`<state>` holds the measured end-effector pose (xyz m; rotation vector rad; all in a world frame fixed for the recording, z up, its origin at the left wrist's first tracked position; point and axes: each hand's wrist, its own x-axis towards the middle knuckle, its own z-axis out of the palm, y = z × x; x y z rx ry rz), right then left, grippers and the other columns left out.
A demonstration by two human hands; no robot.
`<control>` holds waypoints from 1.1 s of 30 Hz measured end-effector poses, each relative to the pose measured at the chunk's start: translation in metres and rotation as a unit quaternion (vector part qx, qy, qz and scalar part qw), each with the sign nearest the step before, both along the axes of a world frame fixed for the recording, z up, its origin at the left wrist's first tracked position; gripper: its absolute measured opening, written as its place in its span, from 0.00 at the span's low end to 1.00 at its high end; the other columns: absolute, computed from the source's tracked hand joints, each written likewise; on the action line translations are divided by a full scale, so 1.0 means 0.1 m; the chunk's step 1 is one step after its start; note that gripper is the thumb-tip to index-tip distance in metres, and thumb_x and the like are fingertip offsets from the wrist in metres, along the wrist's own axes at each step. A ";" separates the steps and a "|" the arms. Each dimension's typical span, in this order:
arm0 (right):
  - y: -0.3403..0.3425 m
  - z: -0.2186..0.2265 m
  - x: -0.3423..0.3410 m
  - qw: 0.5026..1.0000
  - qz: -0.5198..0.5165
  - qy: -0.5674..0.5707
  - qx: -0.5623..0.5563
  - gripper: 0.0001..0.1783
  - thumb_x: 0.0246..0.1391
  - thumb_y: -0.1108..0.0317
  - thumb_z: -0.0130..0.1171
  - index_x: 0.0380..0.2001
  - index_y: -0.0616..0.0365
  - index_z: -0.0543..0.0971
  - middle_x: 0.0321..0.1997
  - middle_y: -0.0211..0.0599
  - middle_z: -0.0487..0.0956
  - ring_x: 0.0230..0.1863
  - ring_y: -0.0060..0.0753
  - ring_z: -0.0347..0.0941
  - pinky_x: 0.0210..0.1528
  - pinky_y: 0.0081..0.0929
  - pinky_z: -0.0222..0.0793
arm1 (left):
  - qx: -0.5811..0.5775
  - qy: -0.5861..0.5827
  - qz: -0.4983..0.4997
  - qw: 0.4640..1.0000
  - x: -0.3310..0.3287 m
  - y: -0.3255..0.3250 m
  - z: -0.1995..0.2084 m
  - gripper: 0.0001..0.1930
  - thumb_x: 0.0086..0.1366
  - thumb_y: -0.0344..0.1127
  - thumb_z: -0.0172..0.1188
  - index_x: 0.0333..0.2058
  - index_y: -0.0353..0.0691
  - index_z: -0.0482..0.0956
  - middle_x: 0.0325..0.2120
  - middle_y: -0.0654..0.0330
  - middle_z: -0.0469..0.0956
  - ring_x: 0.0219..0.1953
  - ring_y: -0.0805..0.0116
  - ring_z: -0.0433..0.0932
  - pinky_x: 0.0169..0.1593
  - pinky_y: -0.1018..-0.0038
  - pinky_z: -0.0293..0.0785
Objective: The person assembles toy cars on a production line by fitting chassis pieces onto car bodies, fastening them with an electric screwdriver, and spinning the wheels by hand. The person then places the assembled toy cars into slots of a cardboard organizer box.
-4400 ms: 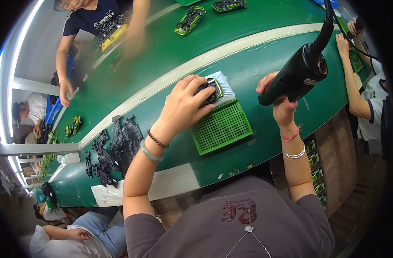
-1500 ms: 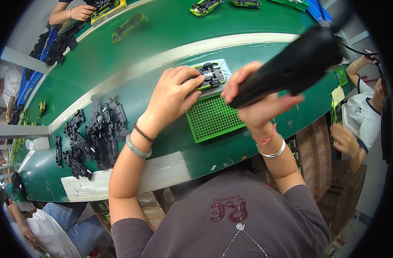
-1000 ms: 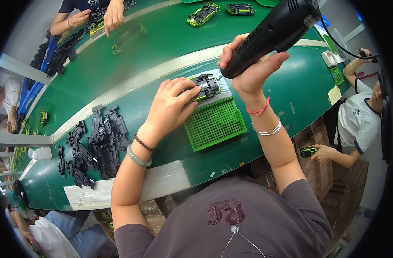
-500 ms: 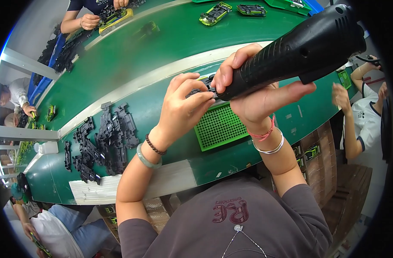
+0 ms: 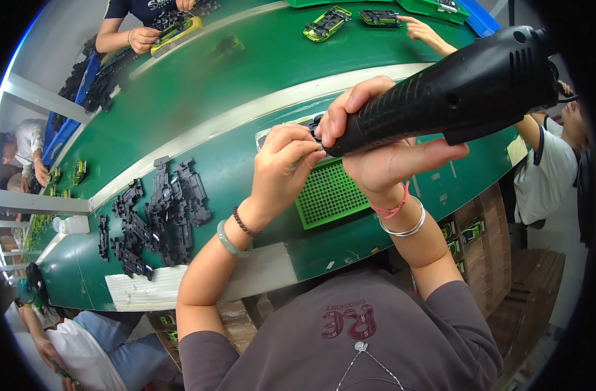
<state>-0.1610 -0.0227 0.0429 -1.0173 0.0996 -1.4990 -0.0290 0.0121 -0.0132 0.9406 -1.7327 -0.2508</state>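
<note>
My right hand (image 5: 383,140) is wrapped round a black electric screwdriver (image 5: 454,91), its thick body slanting up to the right and its narrow end pointing down left. Close against that end, my left hand (image 5: 282,169) has its thumb and fingertips pinched together; whatever lies between them is too small or hidden to name. Beneath the fingers, a toy car (image 5: 262,139) with a pale edge and dark parts is mostly covered by both hands. A bright green perforated basket (image 5: 334,195) sits on the green table just below my hands.
Black plastic chassis parts (image 5: 161,215) lie heaped left of my left forearm. Two toy cars (image 5: 327,24) rest across the table, where a co-worker's hand (image 5: 425,31) touches one. Another co-worker handles a yellow holder (image 5: 175,36). A white strip (image 5: 207,127) crosses the table.
The screwdriver's body has dropped slightly and shifted right. My left fingers have drawn closer together at its tip. A co-worker's arm has reached in from the right to the far toy car.
</note>
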 end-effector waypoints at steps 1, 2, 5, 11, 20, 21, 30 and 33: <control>-0.01 0.00 0.01 1.000 -0.003 0.003 0.002 0.62 0.20 0.08 0.18 0.28 0.62 0.67 0.17 0.40 0.71 0.19 0.33 0.68 0.24 0.28 0.68 | -0.001 0.000 0.000 1.000 0.00 0.00 -0.01 0.07 0.47 0.27 0.66 0.26 0.37 0.76 0.28 0.60 0.74 0.36 0.60 0.74 0.37 0.69 0.71; -0.02 0.00 0.02 1.000 -0.006 0.007 0.003 0.62 0.21 0.09 0.18 0.27 0.62 0.67 0.17 0.40 0.71 0.18 0.33 0.68 0.24 0.28 0.68 | 0.004 0.006 0.000 1.000 -0.01 0.00 -0.02 0.07 0.47 0.26 0.66 0.26 0.37 0.76 0.28 0.60 0.74 0.35 0.61 0.74 0.37 0.70 0.71; -0.06 0.01 0.02 0.999 -0.012 0.030 0.028 0.61 0.23 0.09 0.17 0.27 0.62 0.67 0.16 0.40 0.70 0.17 0.32 0.68 0.22 0.26 0.67 | -0.001 0.003 0.003 1.000 0.00 -0.01 -0.02 0.07 0.47 0.26 0.66 0.26 0.37 0.76 0.28 0.60 0.74 0.34 0.62 0.74 0.37 0.70 0.70; -0.12 0.00 0.04 0.998 -0.014 0.065 0.021 0.59 0.25 0.10 0.18 0.26 0.62 0.67 0.15 0.40 0.70 0.16 0.32 0.68 0.21 0.25 0.67 | 0.009 -0.004 0.006 1.000 0.02 0.00 0.01 0.13 0.46 0.29 0.68 0.32 0.38 0.77 0.32 0.58 0.75 0.38 0.60 0.74 0.40 0.69 0.71; -0.48 -0.05 -0.16 0.974 -0.129 0.187 0.013 0.54 0.34 0.14 0.23 0.24 0.61 0.68 0.13 0.37 0.69 0.15 0.30 0.67 0.19 0.23 0.64 | 0.047 -0.251 0.007 0.967 0.22 -0.08 -0.03 0.22 0.46 0.35 0.67 0.43 0.43 0.75 0.44 0.52 0.70 0.46 0.52 0.70 0.51 0.59 0.66; -0.49 -0.08 -0.16 0.970 -0.138 0.199 0.019 0.53 0.34 0.14 0.24 0.23 0.61 0.68 0.13 0.37 0.69 0.15 0.30 0.67 0.19 0.22 0.64 | 0.051 -0.254 0.004 0.966 0.22 -0.08 -0.03 0.21 0.48 0.34 0.66 0.44 0.44 0.75 0.46 0.52 0.70 0.47 0.51 0.70 0.51 0.60 0.67; -0.52 -0.20 -0.14 0.966 -0.122 0.229 0.009 0.52 0.34 0.14 0.25 0.23 0.60 0.68 0.13 0.36 0.69 0.15 0.28 0.67 0.19 0.21 0.64 | 0.060 -0.260 -0.004 0.964 0.22 -0.11 -0.01 0.20 0.49 0.33 0.65 0.44 0.43 0.76 0.47 0.52 0.69 0.47 0.51 0.70 0.50 0.61 0.68; -0.53 -0.19 -0.13 0.959 -0.121 0.255 0.000 0.53 0.33 0.14 0.26 0.23 0.60 0.68 0.13 0.37 0.69 0.15 0.27 0.66 0.18 0.20 0.64 | 0.057 -0.266 -0.002 0.962 0.23 -0.10 0.00 0.20 0.49 0.33 0.65 0.44 0.43 0.76 0.47 0.52 0.70 0.47 0.51 0.70 0.50 0.61 0.68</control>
